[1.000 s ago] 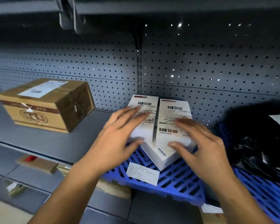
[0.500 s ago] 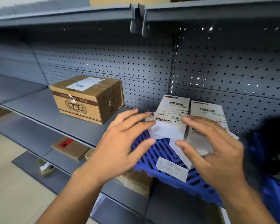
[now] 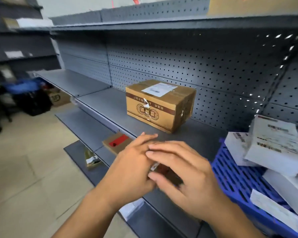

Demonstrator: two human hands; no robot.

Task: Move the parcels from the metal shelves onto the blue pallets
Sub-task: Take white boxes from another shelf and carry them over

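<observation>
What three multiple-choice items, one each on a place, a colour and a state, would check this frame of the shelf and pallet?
1. The brown cardboard box stands: A on the floor; B on a metal shelf; C in a hand.
2. The pallet is: A blue; B red; C green.
3. The box's flaps are: A open; B shut, label on top; C torn off.
Key: B, it rests on the grey shelf board; A, its grid is blue beneath the white parcels; B, the flat top bears a white label.
</observation>
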